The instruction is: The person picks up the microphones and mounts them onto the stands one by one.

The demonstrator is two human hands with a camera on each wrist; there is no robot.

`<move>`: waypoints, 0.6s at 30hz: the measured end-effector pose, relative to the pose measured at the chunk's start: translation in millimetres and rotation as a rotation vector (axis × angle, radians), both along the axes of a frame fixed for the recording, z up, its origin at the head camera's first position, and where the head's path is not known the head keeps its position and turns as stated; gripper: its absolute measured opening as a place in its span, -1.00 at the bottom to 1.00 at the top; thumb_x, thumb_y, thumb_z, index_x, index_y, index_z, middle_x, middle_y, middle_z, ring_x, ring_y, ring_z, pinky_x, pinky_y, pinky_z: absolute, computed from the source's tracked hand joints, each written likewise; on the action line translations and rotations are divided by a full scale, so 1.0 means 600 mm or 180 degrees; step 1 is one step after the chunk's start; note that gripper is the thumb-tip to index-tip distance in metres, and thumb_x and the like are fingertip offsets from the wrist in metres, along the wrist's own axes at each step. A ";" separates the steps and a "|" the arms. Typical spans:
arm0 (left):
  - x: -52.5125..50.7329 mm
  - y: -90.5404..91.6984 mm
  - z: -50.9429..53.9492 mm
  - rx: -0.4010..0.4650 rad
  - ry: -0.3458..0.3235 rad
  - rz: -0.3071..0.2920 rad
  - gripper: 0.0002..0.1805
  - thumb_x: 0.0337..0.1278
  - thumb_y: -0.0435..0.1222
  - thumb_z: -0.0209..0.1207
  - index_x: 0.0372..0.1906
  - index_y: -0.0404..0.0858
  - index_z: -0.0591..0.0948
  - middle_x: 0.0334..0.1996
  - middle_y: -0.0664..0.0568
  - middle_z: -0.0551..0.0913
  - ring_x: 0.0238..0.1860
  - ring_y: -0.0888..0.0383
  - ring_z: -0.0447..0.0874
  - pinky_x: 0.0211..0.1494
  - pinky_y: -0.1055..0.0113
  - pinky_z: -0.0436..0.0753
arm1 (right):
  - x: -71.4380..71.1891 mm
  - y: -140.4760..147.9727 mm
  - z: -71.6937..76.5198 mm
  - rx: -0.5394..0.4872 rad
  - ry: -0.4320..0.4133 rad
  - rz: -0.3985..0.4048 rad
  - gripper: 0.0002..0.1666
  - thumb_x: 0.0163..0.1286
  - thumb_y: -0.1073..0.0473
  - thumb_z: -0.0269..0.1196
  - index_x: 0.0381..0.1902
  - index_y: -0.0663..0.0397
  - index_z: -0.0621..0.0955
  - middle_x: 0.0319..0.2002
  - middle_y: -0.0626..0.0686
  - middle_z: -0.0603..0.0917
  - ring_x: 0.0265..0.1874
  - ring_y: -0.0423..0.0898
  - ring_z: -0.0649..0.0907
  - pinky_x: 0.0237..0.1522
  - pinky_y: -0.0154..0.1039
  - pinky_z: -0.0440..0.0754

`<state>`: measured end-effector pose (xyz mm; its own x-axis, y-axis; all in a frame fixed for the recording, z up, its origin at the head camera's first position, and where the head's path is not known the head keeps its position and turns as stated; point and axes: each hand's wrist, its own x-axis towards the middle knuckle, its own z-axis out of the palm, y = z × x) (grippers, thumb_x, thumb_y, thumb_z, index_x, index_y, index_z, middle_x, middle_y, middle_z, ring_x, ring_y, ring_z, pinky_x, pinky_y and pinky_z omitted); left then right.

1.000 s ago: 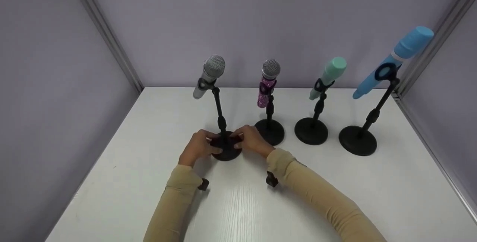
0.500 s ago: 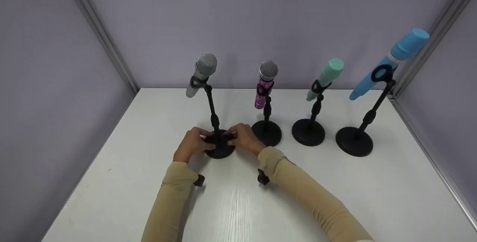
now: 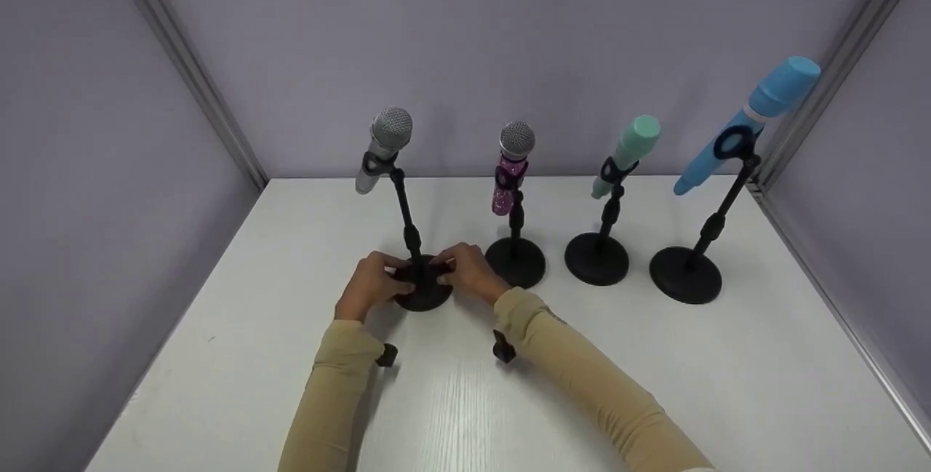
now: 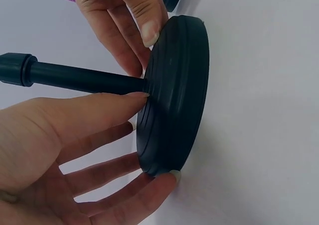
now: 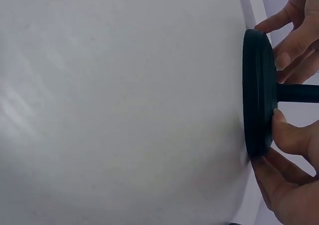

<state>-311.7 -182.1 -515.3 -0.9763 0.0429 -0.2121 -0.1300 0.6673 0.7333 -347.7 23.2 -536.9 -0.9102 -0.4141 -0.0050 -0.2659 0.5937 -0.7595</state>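
A silver microphone (image 3: 391, 129) leans in the clip of a black desk stand (image 3: 404, 204), leftmost of the row in the head view. My left hand (image 3: 368, 287) grips the left side of its round base (image 4: 174, 95), thumb on top and fingertips at the rim. On the opposite side, my right hand (image 3: 471, 273) holds the base the same way, thumb (image 5: 286, 135) on the upper face and fingers around the edge. The base sits on or very close to the white table; the left wrist view does not settle which.
To the right stand a purple glitter microphone (image 3: 503, 199), a mint-green one (image 3: 637, 139) and a large blue one (image 3: 782, 86), each on a black stand. Grey panels (image 3: 465, 36) enclose the white table (image 3: 218, 385) at the back and sides.
In the head view, the held stand and both hands have shifted left, widening the gap to the purple microphone's stand. The whole scene also drifts slightly left. Both hands keep their grip.
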 end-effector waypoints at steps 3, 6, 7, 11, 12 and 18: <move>0.003 0.001 -0.003 -0.0076 0.0132 -0.0055 -0.51 0.09 -0.41 0.44 0.18 -0.36 0.68 0.10 -0.33 0.72 -0.05 -0.07 0.79 0.00 0.13 0.76 | -0.001 0.001 -0.005 0.0075 0.0114 0.0102 -0.64 0.31 0.37 0.41 0.08 0.18 0.75 0.05 0.18 0.79 0.06 0.08 0.75 0.15 -0.06 0.69; 0.005 0.004 -0.001 -0.0170 0.0226 -0.0136 -0.54 0.17 -0.39 0.39 0.20 -0.39 0.67 0.17 -0.33 0.69 0.14 -0.17 0.73 0.20 0.00 0.70 | 0.002 0.006 -0.002 0.0054 0.0073 0.0156 -0.65 0.38 0.31 0.37 0.12 0.16 0.73 0.11 0.18 0.76 0.10 0.09 0.72 0.19 -0.04 0.68; 0.006 0.005 0.001 -0.0195 0.0240 -0.0163 -0.54 0.20 -0.39 0.37 0.21 -0.39 0.65 0.20 -0.32 0.68 0.19 -0.19 0.71 0.26 -0.04 0.66 | 0.005 0.008 0.001 0.0017 0.0027 0.0162 -0.65 0.41 0.28 0.35 0.14 0.15 0.72 0.15 0.18 0.74 0.12 0.10 0.72 0.20 -0.03 0.68; 0.017 0.013 0.015 -0.0397 0.0279 -0.0209 -0.56 0.30 -0.34 0.30 0.25 -0.37 0.64 0.20 -0.28 0.69 0.22 -0.19 0.68 0.30 -0.08 0.62 | 0.018 0.018 0.021 -0.0040 0.0040 0.0191 -0.62 0.48 0.23 0.26 0.21 0.18 0.67 0.26 0.20 0.68 0.22 0.19 0.67 0.28 0.06 0.63; 0.021 0.016 0.019 -0.0486 0.0303 -0.0207 -0.58 0.30 -0.32 0.29 0.22 -0.35 0.65 0.16 -0.26 0.72 0.17 -0.19 0.71 0.25 -0.07 0.65 | 0.022 0.022 0.026 -0.0023 0.0102 0.0202 -0.61 0.50 0.22 0.24 0.22 0.20 0.66 0.27 0.21 0.67 0.23 0.21 0.66 0.29 0.08 0.61; 0.056 0.047 0.054 -0.1200 0.0498 -0.0228 -0.73 0.25 -0.23 0.33 -0.08 -0.34 0.77 -0.18 -0.19 0.81 -0.24 -0.08 0.76 -0.20 0.01 0.71 | 0.066 0.061 0.055 0.0348 0.0827 0.0250 -0.60 0.54 0.20 0.20 0.23 0.28 0.63 0.24 0.25 0.68 0.28 0.22 0.62 0.36 0.12 0.53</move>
